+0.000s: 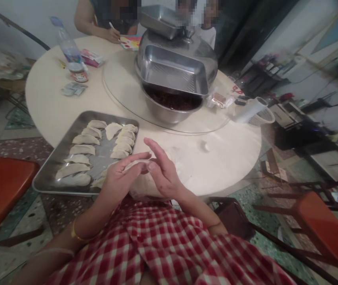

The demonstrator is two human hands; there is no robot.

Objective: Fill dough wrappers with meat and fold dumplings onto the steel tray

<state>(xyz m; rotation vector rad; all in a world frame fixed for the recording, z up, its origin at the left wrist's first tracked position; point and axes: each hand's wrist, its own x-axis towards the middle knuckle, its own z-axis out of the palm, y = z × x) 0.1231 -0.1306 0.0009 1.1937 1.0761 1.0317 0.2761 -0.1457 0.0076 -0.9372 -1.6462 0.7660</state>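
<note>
Close to my body, at the table's front edge, my left hand (120, 174) holds a pale dumpling (133, 163), mostly hidden by the fingers. My right hand (165, 174) meets it from the other side, its thumb and fingertips pinching the dumpling's near end while one finger points forward. To the left lies a metal tray (46, 174) with rows of folded dumplings (82, 149). Some of the dumplings in the tray are partly covered by my left hand. Beneath my hands is a pale, floury surface, largely hidden.
A metal bowl of dark filling (169, 115) stands on the glass turntable (118, 95), with an empty metal pan (173, 75) tilted over it. A bottle (69, 47) and a jar (78, 73) stand back left. Across the table a person's hand (114, 35) holds a pen.
</note>
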